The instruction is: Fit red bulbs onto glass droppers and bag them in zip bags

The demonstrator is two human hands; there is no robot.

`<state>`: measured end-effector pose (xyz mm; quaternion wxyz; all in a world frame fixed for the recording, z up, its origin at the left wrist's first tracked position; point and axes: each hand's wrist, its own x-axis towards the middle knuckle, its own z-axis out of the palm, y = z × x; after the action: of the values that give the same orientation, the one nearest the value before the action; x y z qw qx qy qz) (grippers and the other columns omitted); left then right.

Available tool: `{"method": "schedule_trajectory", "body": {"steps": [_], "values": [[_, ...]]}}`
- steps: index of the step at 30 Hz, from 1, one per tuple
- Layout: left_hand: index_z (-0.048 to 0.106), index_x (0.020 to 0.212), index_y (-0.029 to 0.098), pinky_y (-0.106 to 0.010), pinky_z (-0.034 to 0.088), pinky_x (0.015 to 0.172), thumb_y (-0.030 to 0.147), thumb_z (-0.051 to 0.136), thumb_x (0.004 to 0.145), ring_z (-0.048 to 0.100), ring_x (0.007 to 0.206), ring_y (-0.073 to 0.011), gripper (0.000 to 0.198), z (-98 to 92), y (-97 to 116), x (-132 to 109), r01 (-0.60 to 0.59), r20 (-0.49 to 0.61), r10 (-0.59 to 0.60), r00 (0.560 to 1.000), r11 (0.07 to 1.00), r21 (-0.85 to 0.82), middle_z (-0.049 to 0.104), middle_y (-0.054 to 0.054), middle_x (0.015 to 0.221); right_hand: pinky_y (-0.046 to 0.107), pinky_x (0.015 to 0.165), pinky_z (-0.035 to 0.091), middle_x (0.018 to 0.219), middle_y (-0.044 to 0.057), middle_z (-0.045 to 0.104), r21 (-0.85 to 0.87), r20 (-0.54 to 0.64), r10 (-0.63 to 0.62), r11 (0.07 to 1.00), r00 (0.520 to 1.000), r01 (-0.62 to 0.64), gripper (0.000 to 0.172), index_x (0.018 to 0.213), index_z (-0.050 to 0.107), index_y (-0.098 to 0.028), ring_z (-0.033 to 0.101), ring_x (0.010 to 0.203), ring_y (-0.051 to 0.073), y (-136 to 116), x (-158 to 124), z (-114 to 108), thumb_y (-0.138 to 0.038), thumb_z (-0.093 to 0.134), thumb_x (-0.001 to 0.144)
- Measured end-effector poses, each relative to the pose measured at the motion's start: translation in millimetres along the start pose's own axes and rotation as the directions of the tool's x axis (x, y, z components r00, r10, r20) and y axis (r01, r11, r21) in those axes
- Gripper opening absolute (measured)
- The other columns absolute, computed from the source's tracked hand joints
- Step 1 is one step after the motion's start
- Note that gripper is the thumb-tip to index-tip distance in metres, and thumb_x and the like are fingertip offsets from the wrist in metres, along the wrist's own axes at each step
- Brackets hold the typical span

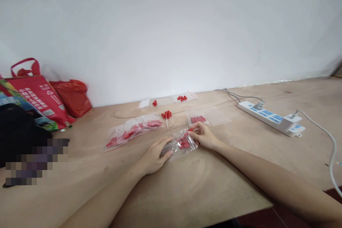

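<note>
A clear plastic bag holding red-tipped sticks lies between my hands near the middle of the table. My left hand grips its left end between thumb and fingers. At the bag's upper right, my right hand pinches a red tip by the edge. Just behind are loose red-headed sticks, fanned out on the wood. Filled bags overlap in a row to the left. Another bag with red-tipped sticks rests behind my right hand.
A white power strip with plugged-in cables lies at the right. Further bags with red pieces are near the wall. At the left stand a red shopping bag, a red plastic bag and a black item.
</note>
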<state>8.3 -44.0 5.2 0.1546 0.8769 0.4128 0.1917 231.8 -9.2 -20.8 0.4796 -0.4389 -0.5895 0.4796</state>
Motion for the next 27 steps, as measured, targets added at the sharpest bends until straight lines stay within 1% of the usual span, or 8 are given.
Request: {"method": "schedule_trajectory", "body": {"steps": [4,7,13,17,19,22,24,27], "values": [[0.04,0.119,0.022,-0.037,0.035,0.096,0.028,0.044,0.083,0.042,0.113,-0.0203,0.038,0.5,-0.8,0.3,-0.011,-0.007,0.011,1.0,1.0,0.002,0.048,-0.005,0.123,0.018,0.035,0.035,0.047,-0.006,0.05,-0.059,0.114,0.04,0.998,0.993,-0.034,0.03,0.064,0.047,-0.017,0.044,0.037,0.006,-3.1,0.0,-2.5,-0.04,0.066,0.058],[0.04,0.12,0.022,-0.037,0.035,0.096,0.029,0.043,0.083,0.042,0.114,-0.0202,0.037,0.6,-1.5,0.6,-0.017,-0.01,0.017,1.0,1.0,0.006,0.048,-0.005,0.123,0.019,0.038,0.036,0.046,-0.004,0.051,-0.11,0.177,0.022,0.994,0.984,-0.002,0.028,0.059,0.054,-0.015,0.045,0.039,0.007,-1.6,2.5,-3.5,-0.041,0.065,0.058],[0.041,0.119,0.023,-0.037,0.036,0.095,0.029,0.043,0.083,0.044,0.112,-0.0201,0.037,-1.0,0.7,1.9,-0.051,-0.014,0.05,0.999,0.999,-0.007,0.049,-0.004,0.122,0.018,0.041,0.036,0.056,0.0,0.059,-0.251,0.059,-0.072,0.964,0.996,0.085,0.017,0.063,0.061,-0.014,0.048,0.046,0.008,5.1,5.8,0.6,-0.031,0.061,0.062],[0.042,0.118,0.022,-0.036,0.036,0.095,0.029,0.043,0.083,0.045,0.111,-0.0194,0.036,-1.2,0.9,1.5,-0.038,-0.013,0.038,0.999,0.999,-0.005,0.049,-0.005,0.121,0.019,0.04,0.035,0.056,0.0,0.059,-0.255,0.266,-0.024,0.962,0.964,0.094,0.021,0.068,0.064,-0.014,0.045,0.042,0.007,2.1,10.2,-8.7,-0.032,0.053,0.069],[0.042,0.118,0.021,-0.036,0.035,0.096,0.028,0.043,0.083,0.044,0.112,-0.0195,0.036,-1.0,0.2,0.8,-0.037,-0.014,0.037,0.999,0.999,0.0,0.049,-0.005,0.121,0.019,0.041,0.035,0.057,0.0,0.059,-0.323,0.207,0.004,0.944,0.978,0.065,0.019,0.071,0.064,-0.014,0.045,0.042,0.007,-2.1,18.1,-15.4,-0.028,0.051,0.07],[0.042,0.118,0.02,-0.036,0.035,0.096,0.028,0.044,0.082,0.043,0.113,-0.0196,0.037,-1.0,-0.3,0.3,-0.038,-0.013,0.038,0.999,0.999,-0.001,0.048,-0.006,0.122,0.019,0.049,0.04,0.063,0.001,0.062,-0.543,-0.004,-0.052,0.839,0.999,0.041,0.012,0.069,0.061,-0.013,0.052,0.052,0.009,-10.2,38.7,-15.4,-0.019,0.051,0.069],[0.042,0.118,0.02,-0.036,0.035,0.096,0.028,0.044,0.082,0.044,0.112,-0.0196,0.037,-1.1,-0.3,0.3,-0.035,-0.014,0.035,0.999,0.999,-0.003,0.049,-0.006,0.121,0.019,0.054,0.041,0.067,0.003,0.063,-0.651,-0.068,-0.072,0.759,0.995,0.011,0.009,0.07,0.06,-0.014,0.056,0.059,0.011,-15.6,56.3,-4.8,-0.017,0.052,0.069],[0.044,0.116,0.019,-0.036,0.036,0.096,0.029,0.044,0.082,0.045,0.111,-0.0197,0.035,-1.0,-0.6,0.3,-0.034,-0.01,0.034,0.999,0.999,-0.002,0.05,-0.007,0.12,0.021,0.061,0.042,0.077,0.007,0.065,-0.709,-0.087,-0.068,0.705,0.994,-0.014,0.013,0.078,0.06,-0.013,0.058,0.069,0.014,-21.2,82.8,22.8,-0.017,0.053,0.069]]}}
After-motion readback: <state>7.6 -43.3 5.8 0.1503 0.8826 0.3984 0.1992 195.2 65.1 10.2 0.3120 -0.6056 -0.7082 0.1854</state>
